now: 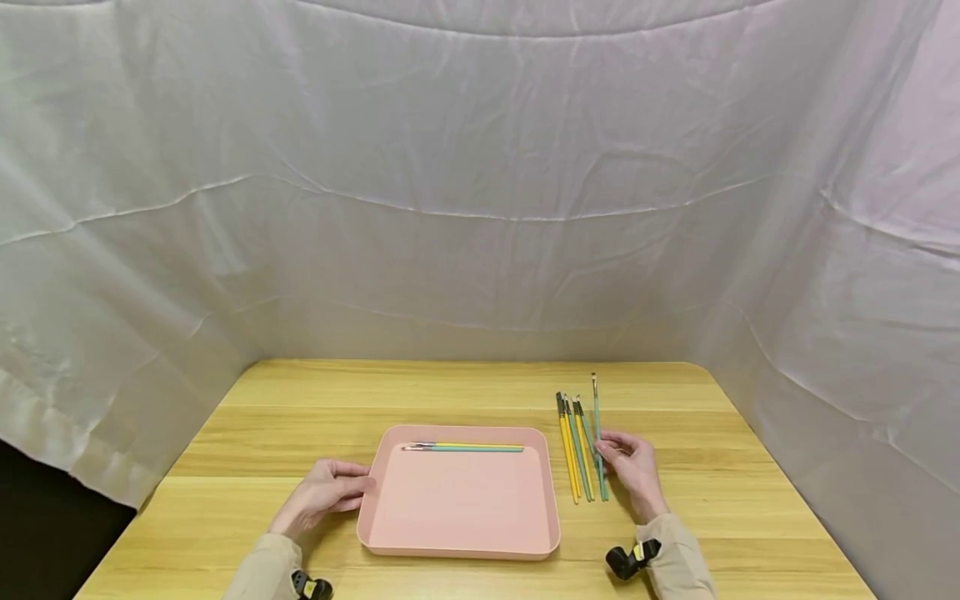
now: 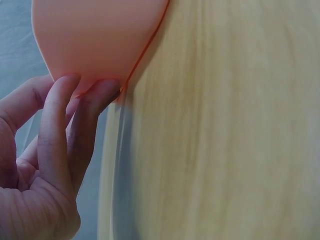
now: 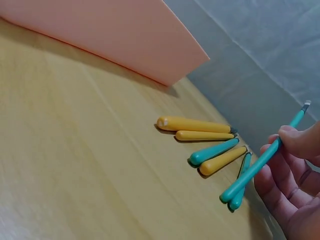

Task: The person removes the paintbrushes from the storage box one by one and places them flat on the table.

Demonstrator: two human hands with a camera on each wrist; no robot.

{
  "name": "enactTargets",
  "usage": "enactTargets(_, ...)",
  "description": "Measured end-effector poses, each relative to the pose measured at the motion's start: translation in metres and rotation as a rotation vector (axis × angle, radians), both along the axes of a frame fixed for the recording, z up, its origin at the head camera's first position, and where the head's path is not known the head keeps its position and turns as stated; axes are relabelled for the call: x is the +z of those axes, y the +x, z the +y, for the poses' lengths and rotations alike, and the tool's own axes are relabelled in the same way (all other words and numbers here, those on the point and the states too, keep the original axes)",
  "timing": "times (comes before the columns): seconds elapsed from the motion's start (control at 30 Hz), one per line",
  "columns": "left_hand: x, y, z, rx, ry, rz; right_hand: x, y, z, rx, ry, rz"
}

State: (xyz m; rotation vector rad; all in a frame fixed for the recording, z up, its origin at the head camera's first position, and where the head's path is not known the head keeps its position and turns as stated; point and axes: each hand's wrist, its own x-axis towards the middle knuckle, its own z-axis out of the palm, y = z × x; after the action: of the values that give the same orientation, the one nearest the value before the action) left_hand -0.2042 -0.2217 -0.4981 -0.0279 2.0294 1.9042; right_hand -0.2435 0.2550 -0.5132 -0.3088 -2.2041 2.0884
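At its left side, a shallow pink tray (image 1: pixel 461 517) is held by my left hand (image 1: pixel 326 493), whose fingertips (image 2: pixel 65 82) are at the wall and rim. Inside, near the tray's far wall, lie a yellow paintbrush (image 1: pixel 480 445) and a green paintbrush (image 1: pixel 472 450). To the right of the tray, my right hand (image 1: pixel 633 467) pinches a green paintbrush (image 3: pixel 262 160) between thumb and fingers, bristles pointing away and its handle end low over the table. Close beside it, several yellow paintbrushes (image 3: pixel 195 124) and green paintbrushes (image 3: pixel 215 151) lie roughly side by side.
The wooden table (image 1: pixel 330 408) has rounded far corners. Pale grey cloth (image 1: pixel 480 267) hangs behind it and along both sides. A small black camera (image 1: pixel 630 558) is strapped to the right sleeve, and another camera (image 1: pixel 311 586) to the left one.
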Motion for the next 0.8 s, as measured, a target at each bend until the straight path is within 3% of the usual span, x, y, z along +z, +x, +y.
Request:
enactTargets(0.43,-0.001,0.000,-0.001,0.000,-0.011,0.001,-0.002,-0.003,0.010,-0.030,0.096,0.010)
enactTargets(0.8,0.001,0.000,-0.001,-0.001,-0.016,-0.002,-0.004,-0.006,0.012,-0.014,0.492,-0.008)
